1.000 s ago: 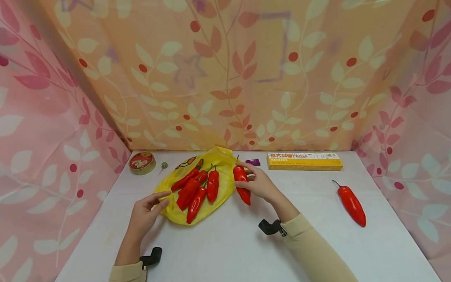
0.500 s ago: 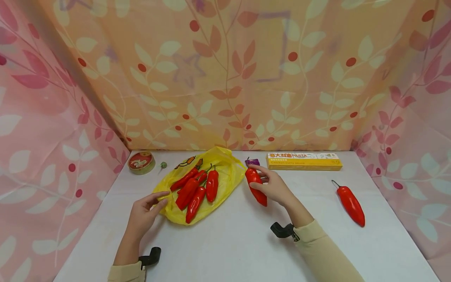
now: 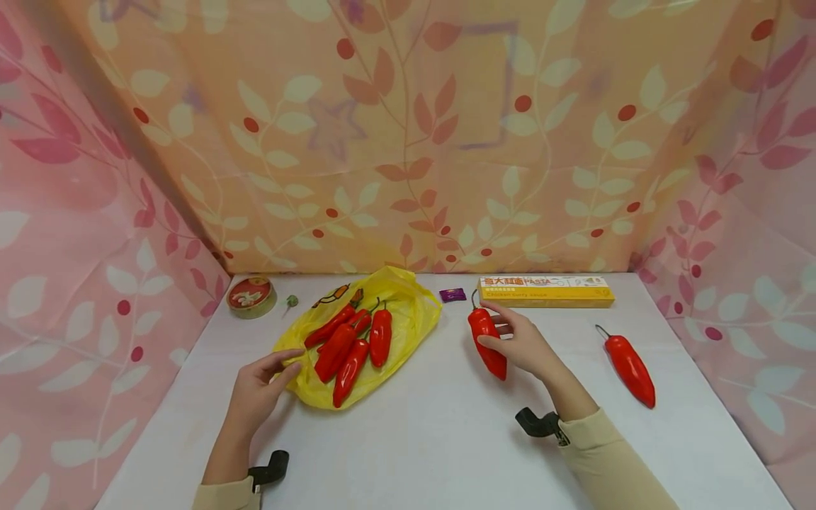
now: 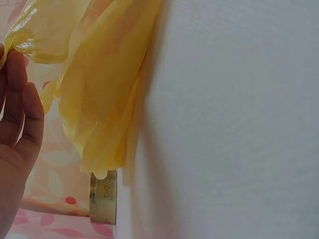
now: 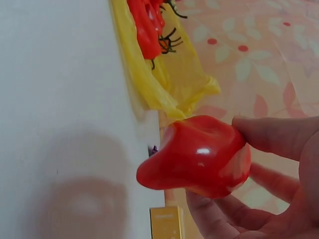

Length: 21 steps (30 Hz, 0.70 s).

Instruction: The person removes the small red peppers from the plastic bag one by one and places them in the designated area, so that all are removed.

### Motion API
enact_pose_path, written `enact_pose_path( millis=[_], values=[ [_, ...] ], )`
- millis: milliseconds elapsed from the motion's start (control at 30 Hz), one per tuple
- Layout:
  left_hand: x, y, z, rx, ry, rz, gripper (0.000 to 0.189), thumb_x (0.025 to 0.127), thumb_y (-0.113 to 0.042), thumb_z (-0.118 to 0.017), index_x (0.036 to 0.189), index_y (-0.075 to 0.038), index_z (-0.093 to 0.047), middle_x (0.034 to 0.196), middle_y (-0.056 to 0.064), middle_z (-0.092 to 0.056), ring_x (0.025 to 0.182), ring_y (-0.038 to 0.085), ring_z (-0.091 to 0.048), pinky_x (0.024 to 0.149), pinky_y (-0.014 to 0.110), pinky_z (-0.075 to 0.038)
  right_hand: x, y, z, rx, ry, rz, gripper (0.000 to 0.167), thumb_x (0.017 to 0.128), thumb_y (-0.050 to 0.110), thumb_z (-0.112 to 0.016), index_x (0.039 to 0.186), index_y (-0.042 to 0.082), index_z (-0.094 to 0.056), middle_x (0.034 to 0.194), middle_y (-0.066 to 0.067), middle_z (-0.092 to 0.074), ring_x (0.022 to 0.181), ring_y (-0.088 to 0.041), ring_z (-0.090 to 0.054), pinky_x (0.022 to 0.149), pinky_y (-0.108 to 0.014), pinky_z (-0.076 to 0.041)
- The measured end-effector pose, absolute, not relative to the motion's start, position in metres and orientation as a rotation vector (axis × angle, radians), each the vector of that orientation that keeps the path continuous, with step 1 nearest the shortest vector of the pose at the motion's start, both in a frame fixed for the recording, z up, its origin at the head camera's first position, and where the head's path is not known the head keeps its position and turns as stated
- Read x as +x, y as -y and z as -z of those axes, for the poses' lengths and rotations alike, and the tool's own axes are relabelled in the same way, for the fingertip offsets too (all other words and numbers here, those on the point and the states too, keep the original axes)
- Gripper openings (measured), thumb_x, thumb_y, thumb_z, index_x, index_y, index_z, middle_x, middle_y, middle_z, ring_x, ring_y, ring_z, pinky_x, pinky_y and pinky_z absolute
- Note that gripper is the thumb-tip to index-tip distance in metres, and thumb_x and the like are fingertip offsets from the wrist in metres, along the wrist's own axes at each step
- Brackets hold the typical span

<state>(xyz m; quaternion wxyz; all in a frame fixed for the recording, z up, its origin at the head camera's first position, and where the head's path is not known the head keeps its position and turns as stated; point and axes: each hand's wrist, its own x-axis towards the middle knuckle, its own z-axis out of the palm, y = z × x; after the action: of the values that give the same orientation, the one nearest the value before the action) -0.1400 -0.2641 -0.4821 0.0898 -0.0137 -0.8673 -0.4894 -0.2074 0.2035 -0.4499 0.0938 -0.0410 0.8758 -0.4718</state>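
Observation:
My right hand [image 3: 525, 343] pinches a red chili pepper [image 3: 487, 343] between thumb and fingers, right of the bag. In the right wrist view this pepper [image 5: 199, 157] points its tip at the camera, its shadow on the white table. My left hand [image 3: 258, 386] is at the left rim of a yellow plastic bag [image 3: 417, 312]; in the left wrist view the bag's film [image 4: 104, 99] runs up to its pinching fingertips. The bag lies spread, with several red peppers [image 3: 380, 336] on it, green stems toward the back. Another red pepper [image 3: 630, 368] lies alone at the right.
A round tin [image 3: 251, 296] with a red lid stands at the back left, a small green-topped lollipop [image 3: 291, 302] beside it. Behind the held pepper are a purple packet [image 3: 452, 294] and a yellow pasta box [image 3: 545, 294]. Patterned cloth [image 3: 408, 142] walls the table at back and sides.
My right hand has carried the red pepper rightward, away from the bag's right edge, uncovering the purple packet. My left hand has stayed at the bag's left rim.

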Motion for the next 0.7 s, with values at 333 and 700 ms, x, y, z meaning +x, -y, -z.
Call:
enact_pose_path(
  millis=[333, 700],
  values=[
    [-0.140, 0.265, 0.483, -0.031, 2.576, 1.482, 0.027, 0.097, -0.030, -0.068, 0.121, -0.017, -0.074, 0.120, 0.004, -0.071, 0.100, 0.005, -0.057, 0.090, 0.006, -0.044, -0.195, -0.235, 0.445, -0.034, -2.652, 1.327, 0.072, 0.092, 0.033, -0.074, 0.154, 0.019, -0.041, 0.143, -0.024, -0.052, 0.125, -0.044, -0.054, 0.080, -0.047, -0.061],
    [-0.140, 0.264, 0.483, -0.007, 2.598, 1.458, 0.027, 0.098, -0.030, -0.068, 0.120, -0.016, -0.074, 0.119, 0.006, -0.071, 0.099, 0.007, -0.057, 0.089, 0.006, -0.044, -0.186, -0.270, 0.449, 0.046, -2.733, 1.201, 0.075, 0.092, 0.036, -0.072, 0.156, 0.017, -0.037, 0.140, -0.028, -0.052, 0.124, -0.046, -0.052, 0.081, -0.047, -0.061]
  ],
)
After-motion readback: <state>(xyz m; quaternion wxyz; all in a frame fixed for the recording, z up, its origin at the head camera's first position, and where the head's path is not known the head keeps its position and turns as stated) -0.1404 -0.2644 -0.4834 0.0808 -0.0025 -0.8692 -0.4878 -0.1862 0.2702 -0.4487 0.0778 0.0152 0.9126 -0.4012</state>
